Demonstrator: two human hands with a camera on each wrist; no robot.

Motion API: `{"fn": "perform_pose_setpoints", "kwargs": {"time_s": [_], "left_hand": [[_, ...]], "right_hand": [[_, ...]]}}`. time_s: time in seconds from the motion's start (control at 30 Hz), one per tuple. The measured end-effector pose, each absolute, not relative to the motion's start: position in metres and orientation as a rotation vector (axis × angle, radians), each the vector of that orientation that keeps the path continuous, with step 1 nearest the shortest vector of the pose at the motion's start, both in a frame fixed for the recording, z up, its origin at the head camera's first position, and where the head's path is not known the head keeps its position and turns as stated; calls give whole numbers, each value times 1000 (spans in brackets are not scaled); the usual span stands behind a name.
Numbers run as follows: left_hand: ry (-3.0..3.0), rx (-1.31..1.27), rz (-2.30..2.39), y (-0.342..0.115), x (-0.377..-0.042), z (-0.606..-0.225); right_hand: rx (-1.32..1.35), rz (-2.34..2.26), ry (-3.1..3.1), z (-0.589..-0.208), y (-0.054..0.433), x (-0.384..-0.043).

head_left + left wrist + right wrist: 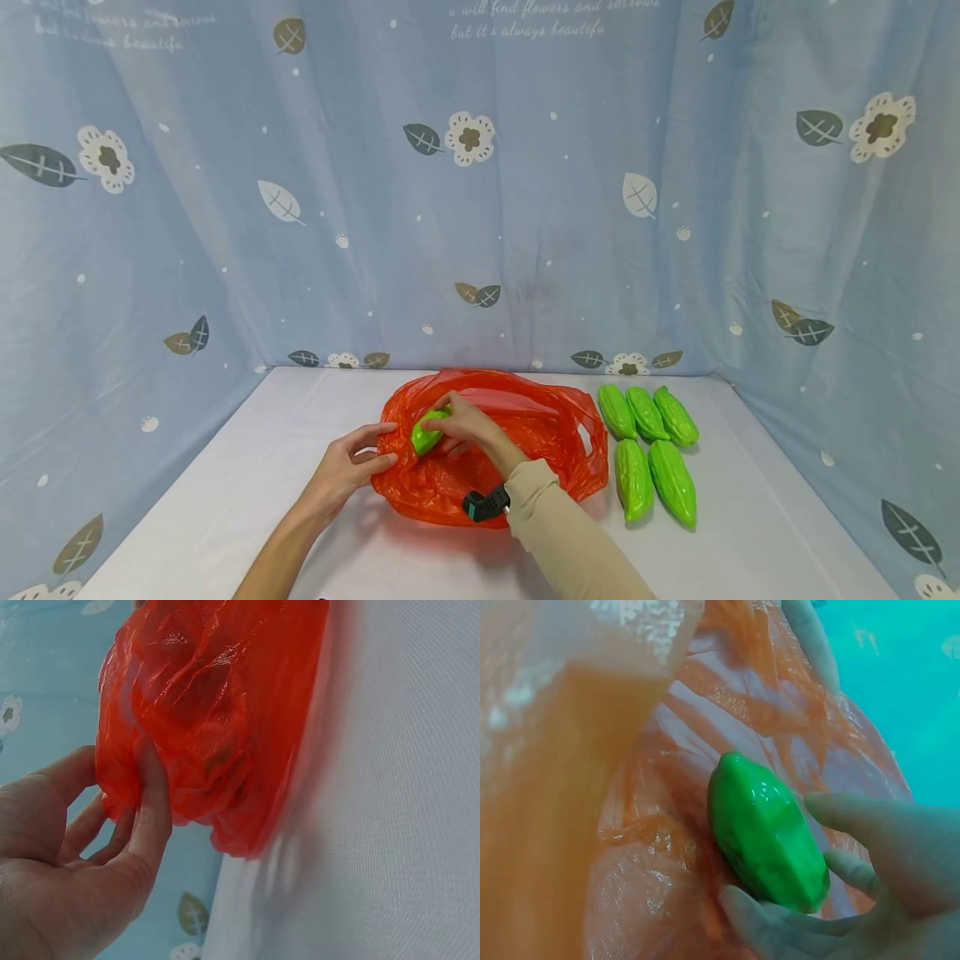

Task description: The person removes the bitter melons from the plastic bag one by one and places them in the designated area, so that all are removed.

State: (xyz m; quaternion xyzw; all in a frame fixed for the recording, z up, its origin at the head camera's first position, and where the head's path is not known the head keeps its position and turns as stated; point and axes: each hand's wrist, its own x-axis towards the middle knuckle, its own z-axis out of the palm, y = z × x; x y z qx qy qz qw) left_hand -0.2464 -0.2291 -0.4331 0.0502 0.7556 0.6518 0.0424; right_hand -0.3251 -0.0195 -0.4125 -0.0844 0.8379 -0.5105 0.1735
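A red plastic bag lies with its mouth spread wide in the middle of the white table. My left hand pinches the bag's left edge between thumb and fingers; in the left wrist view the thin film of the bag hangs from that hand. Inside the bag mouth, my right hand grips a glossy green bitter melon near the left wall. The right wrist view shows the ridged melon with thumb and fingers around its lower end.
Several more green bitter melons lie in two rows on the white table, right of the bag. A blue printed curtain closes off the back and both sides. A dark wrist strap sits on my right wrist.
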Motion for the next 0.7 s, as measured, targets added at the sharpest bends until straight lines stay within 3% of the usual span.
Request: {"fn": "perform_pose_setpoints", "kwargs": {"time_s": [0.7], "left_hand": [[2311, 148, 2006, -227, -243, -434]], "right_hand": [[-214, -1512, 2315, -416, -19, -329]]}}
